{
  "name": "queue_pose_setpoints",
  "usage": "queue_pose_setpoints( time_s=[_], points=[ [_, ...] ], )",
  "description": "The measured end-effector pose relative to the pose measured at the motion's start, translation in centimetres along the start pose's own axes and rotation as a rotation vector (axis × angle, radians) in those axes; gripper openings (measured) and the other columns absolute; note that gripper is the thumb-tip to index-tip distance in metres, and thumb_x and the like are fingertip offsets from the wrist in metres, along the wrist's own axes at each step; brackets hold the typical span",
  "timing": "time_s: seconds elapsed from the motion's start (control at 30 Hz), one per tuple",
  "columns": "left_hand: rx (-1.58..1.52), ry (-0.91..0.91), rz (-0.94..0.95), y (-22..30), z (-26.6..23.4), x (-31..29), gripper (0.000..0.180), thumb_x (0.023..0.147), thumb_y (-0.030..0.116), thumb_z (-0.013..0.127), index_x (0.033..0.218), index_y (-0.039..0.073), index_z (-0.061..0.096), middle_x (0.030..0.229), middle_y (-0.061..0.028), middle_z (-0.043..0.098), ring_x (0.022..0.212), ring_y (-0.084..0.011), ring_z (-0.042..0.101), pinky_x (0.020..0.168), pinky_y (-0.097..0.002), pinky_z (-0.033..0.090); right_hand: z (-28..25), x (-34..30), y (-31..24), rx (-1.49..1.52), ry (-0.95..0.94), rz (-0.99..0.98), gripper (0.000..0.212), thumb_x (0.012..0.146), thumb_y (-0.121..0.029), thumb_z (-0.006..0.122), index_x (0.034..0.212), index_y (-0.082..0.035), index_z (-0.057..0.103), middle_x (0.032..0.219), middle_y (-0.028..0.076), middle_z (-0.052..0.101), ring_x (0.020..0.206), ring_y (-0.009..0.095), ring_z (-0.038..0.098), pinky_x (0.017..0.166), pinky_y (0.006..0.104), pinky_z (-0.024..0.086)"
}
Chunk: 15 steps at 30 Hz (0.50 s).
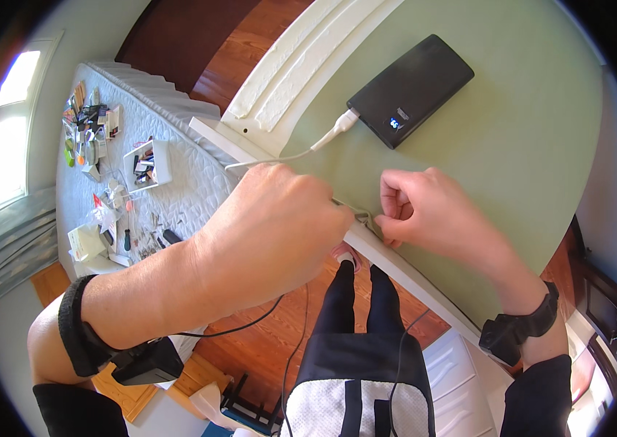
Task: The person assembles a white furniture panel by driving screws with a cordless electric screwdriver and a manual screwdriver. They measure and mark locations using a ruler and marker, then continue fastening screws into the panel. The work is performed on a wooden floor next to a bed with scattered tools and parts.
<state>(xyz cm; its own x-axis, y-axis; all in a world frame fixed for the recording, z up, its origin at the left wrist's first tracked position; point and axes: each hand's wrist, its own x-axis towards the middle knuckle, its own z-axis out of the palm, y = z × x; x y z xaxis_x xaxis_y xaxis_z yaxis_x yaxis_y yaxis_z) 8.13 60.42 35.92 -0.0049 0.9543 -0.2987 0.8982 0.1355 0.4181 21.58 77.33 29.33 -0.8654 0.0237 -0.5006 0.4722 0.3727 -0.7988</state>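
Observation:
My left hand (pixel 275 218) is closed in a fist over the near edge of the green-topped table (pixel 534 116), its back toward me, so whatever its fingers hold is hidden. Just to its right, my right hand (pixel 436 211) has curled fingers, with thumb and forefinger close together. A thin greyish-green loop (pixel 361 215), perhaps a cord or cable, shows between the two hands. Beyond them lies a black power bank (pixel 412 91) with a lit display. A white cable (pixel 336 129) is plugged into its end and runs left, passing behind my left hand.
At left, a bed with a pale quilted mattress (pixel 199 164) carries a white box (pixel 166 162) of small items, a screwdriver (pixel 127 239) and scattered tools. White drawers (pixel 461 379) stand below the table. Dark cords hang beside my legs. A window is at far left.

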Motion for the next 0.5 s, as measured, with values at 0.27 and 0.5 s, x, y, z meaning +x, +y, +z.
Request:
queue_pose_setpoints(
  time_s=[0.27, 0.5],
  points=[
    [0.075, 0.045, 0.104, -0.4, 0.1, 0.1, 0.024, 0.064, 0.007, 0.072, 0.088, 0.007, 0.067, 0.068, -0.0103, 0.056, 0.06, -0.0292, 0.061, 0.053, -0.0381, 0.049, 0.9, 0.5, -0.6, -0.196, 0.097, 0.02, 0.007, 0.071, -0.008, 0.065, 0.071, -0.003, 0.06, 0.063, 0.012, 0.065, 0.063, 0.031, 0.065, 0.061, 0.0402, 0.051],
    [0.088, 0.004, 0.087, -1.0, -0.1, 0.6, 0.018, 0.065, 0.009, 0.071, 0.082, 0.008, 0.066, 0.067, -0.0099, 0.056, 0.06, -0.0296, 0.061, 0.054, -0.0376, 0.048, 0.8, 0.8, -0.3, -0.202, 0.115, -0.063, 0.016, 0.074, -0.003, 0.065, 0.07, 0.0, 0.05, 0.059, 0.013, 0.061, 0.056, 0.025, 0.066, 0.052, 0.0331, 0.048]
  ],
)
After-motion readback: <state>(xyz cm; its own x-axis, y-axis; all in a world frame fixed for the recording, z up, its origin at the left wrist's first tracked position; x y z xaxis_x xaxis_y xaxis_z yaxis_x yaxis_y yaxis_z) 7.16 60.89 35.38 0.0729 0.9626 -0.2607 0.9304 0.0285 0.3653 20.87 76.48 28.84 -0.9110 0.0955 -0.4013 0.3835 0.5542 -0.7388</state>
